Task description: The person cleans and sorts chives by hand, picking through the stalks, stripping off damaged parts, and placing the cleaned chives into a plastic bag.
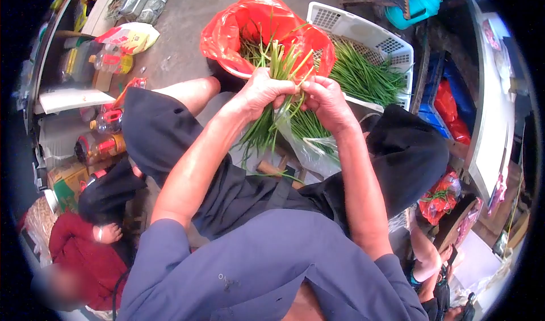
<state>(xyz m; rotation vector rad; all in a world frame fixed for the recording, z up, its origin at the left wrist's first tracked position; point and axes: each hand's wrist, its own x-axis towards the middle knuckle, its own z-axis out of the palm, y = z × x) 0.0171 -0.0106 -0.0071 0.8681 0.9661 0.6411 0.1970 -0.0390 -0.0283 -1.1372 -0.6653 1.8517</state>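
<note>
My left hand [262, 95] is wrapped round a bunch of garlic chives [258, 132]. The pale cut ends point up and away from me, while the green leaves hang below the fist. Close beside it, my right hand [327, 98] pinches a thin chive stalk at the bunch's edge, thumb against forefinger. A red plastic bag [230, 28] lines a round container just beyond my hands, with loose green bits inside. Under my right hand a clear plastic bag [304, 153] lies partly around more chives. To the right, a white plastic basket [392, 23] holds many chives [372, 76].
A teal jug [417, 5] stands at the far right, above a blue crate [428, 102] with red bags. Bottles [108, 122] and a shelf [76, 98] line the left. A person in a red sleeve [85, 244] sits lower left; another person's legs [426, 255] show lower right.
</note>
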